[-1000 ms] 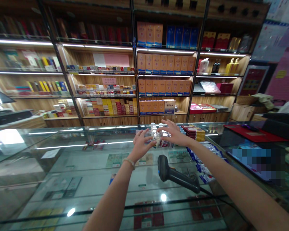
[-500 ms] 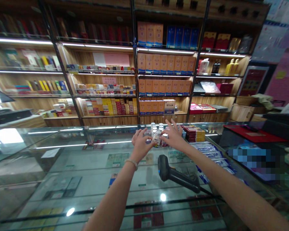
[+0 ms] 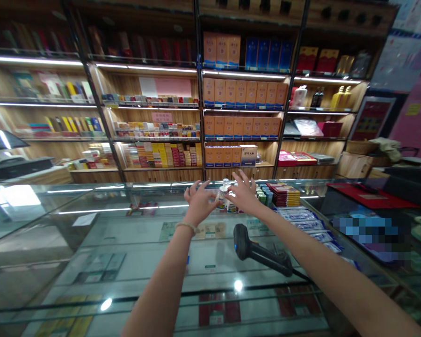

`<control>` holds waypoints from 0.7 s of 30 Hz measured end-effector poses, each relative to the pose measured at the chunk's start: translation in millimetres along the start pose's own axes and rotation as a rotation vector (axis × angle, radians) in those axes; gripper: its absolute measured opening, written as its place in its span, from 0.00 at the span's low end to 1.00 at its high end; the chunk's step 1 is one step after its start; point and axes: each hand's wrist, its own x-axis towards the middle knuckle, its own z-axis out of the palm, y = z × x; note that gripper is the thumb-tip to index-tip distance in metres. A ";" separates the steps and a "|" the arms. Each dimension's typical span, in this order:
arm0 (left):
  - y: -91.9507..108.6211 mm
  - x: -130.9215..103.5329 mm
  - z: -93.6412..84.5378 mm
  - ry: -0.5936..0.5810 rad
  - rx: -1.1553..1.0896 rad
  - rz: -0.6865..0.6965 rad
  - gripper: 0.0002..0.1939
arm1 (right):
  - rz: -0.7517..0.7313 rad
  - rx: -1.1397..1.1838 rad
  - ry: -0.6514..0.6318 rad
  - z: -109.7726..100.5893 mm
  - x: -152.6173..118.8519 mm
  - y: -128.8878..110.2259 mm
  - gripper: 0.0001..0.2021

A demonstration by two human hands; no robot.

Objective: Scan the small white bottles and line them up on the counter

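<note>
Over the far part of the glass counter (image 3: pixel 136 248), my left hand (image 3: pixel 199 202) pinches the left side of a small clear bottle (image 3: pixel 221 198) with a pale cap. Its other fingers are raised and spread. My right hand (image 3: pixel 244 193) reaches in from the right, thumb and finger at the same bottle near its cap, other fingers lifted. Contents and label are too small to read. More small white-capped bottles (image 3: pixel 226 181) stand close behind, partly hidden by my hands. Several green cans or jars (image 3: pixel 262 196) stand just right of my right hand.
A black barcode scanner (image 3: pixel 261 255) lies on the counter nearer me, its cable running right. Beyond my right hand are stacked red-and-yellow packets (image 3: pixel 284 194) and blue-and-white packets (image 3: pixel 301 220). A red mat (image 3: pixel 368 195) lies farther right. Shelves with orange boxes (image 3: pixel 235 126) line the back.
Both hands have shifted slightly left and drawn a little away from the bottles behind. The green cans or jars beside my right hand now show. The view has turned slightly.
</note>
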 end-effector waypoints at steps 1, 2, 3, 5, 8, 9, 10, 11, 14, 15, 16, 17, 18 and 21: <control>-3.4 0.7 -8.2 -0.005 0.032 -0.001 0.06 | -0.008 0.008 0.001 2.2 3.6 -7.2 0.11; -7.9 0.5 -16.2 -0.011 0.057 -0.006 0.06 | -0.017 0.019 0.000 5.1 7.1 -15.1 0.10; -13.6 -0.7 -23.9 -0.016 0.076 -0.012 0.06 | -0.028 0.032 -0.005 8.5 10.3 -23.7 0.10; -28.6 -6.1 -38.6 -0.025 0.104 -0.019 0.07 | -0.051 0.058 -0.018 17.2 15.9 -43.0 0.10; -56.9 -19.4 -59.1 -0.034 0.143 -0.027 0.07 | -0.076 0.096 -0.034 34.6 22.5 -75.5 0.11; -66.9 -24.5 -65.3 -0.038 0.153 -0.036 0.07 | -0.082 0.111 -0.037 41.1 24.1 -86.6 0.11; -76.8 -29.6 -71.0 -0.041 0.162 -0.047 0.07 | -0.084 0.127 -0.038 47.9 25.4 -97.5 0.11; -86.5 -34.7 -76.1 -0.043 0.169 -0.060 0.07 | -0.086 0.143 -0.039 54.8 26.3 -108.0 0.11; -113.1 -49.2 -86.7 -0.051 0.190 -0.107 0.07 | -0.086 0.187 -0.050 74.8 27.1 -134.6 0.11; -121.0 -53.6 -88.7 -0.051 0.192 -0.119 0.07 | -0.082 0.200 -0.056 80.9 26.8 -141.6 0.11; -128.2 -57.7 -90.0 -0.053 0.191 -0.127 0.08 | -0.078 0.211 -0.063 86.5 26.4 -147.6 0.10; -134.9 -61.5 -90.8 -0.056 0.186 -0.131 0.08 | -0.073 0.221 -0.068 91.7 25.8 -152.8 0.10; -141.0 -65.0 -91.2 -0.062 0.181 -0.132 0.08 | -0.067 0.228 -0.074 96.4 25.3 -157.2 0.10; -155.6 -73.6 -90.5 -0.077 0.176 -0.138 0.08 | -0.057 0.241 -0.095 108.2 24.0 -167.1 0.11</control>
